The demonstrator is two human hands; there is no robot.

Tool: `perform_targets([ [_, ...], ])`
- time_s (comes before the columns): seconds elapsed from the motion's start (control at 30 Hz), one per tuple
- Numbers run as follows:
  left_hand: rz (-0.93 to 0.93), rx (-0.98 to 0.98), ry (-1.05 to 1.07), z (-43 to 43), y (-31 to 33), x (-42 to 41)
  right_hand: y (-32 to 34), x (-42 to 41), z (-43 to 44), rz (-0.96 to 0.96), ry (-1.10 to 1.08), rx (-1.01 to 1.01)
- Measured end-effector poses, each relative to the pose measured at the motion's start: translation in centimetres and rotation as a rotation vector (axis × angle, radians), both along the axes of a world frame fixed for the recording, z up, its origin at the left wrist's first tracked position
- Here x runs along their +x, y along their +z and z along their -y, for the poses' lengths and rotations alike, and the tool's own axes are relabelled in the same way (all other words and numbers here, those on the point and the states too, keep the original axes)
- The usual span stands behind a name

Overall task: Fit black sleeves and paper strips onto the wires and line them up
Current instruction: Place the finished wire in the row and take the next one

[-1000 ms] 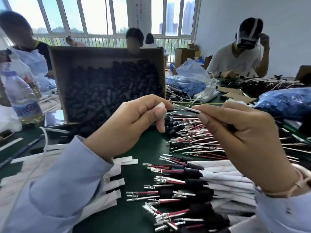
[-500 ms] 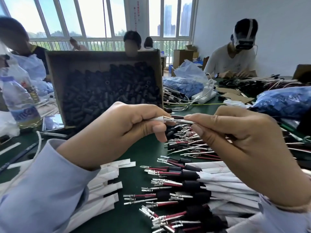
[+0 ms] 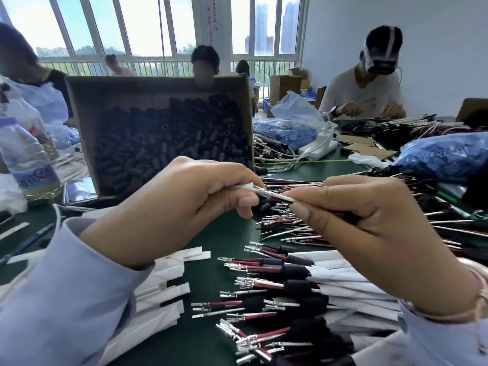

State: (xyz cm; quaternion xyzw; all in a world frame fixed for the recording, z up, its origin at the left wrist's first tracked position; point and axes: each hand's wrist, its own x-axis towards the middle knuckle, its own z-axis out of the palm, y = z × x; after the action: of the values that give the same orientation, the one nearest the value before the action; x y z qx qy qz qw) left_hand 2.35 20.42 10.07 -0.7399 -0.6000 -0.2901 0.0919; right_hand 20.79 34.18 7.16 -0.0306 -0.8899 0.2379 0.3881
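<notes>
- Wire (image 3: 280, 197) held in the air above the middle of the table (image 3: 208, 336); its long axis runs left to right between the hands, dipping slightly rightward.
- Left hand (image 3: 184, 207) pinches a white paper strip (image 3: 247, 186) at the wire's left tip.
- Right hand (image 3: 369, 233) pinches the wire's shaft.
- Sliding on the strip likely runs along that axis.
</notes>
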Motion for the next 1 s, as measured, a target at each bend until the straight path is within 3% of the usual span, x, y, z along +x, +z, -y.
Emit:
perform_targets([
  [0.2,-0.195,-0.173,0.092,-0.5,-1.9,1.5,-1.1,-1.6,0.5,0.194,0.006,-0.050],
  [0.3,-0.350,-0.092,0.276,-1.7,-3.8,1.7,-1.8,-2.3,-0.5,0.416,0.046,-0.213],
  [0.4,-0.274,-0.154,0.499,-1.9,-3.5,-1.4,-0.7,-1.1,-4.2,0.645,-0.039,-0.130],
  [0.5,-0.194,-0.147,0.427,-2.7,-4.4,-1.9,-0.4,-1.1,-5.2,0.676,-0.029,-0.098],
  [0.6,-0.271,-0.146,0.301,-3.5,-5.8,1.1,-1.3,-2.3,-3.5,0.677,0.062,-0.004],
  [0.73,-0.210,-0.115,0.498,-2.7,-3.3,-1.6,0.4,-0.2,-6.7,0.569,-0.144,-0.069],
  [0.9,-0.300,-0.170,0.300,-4.0,-4.8,2.7,-1.1,-1.8,-3.3,0.658,0.045,0.077],
  [1.0,-0.189,-0.162,0.411,-3.5,-3.5,1.4,-0.1,-1.0,-3.9,0.581,-0.062,0.125],
])
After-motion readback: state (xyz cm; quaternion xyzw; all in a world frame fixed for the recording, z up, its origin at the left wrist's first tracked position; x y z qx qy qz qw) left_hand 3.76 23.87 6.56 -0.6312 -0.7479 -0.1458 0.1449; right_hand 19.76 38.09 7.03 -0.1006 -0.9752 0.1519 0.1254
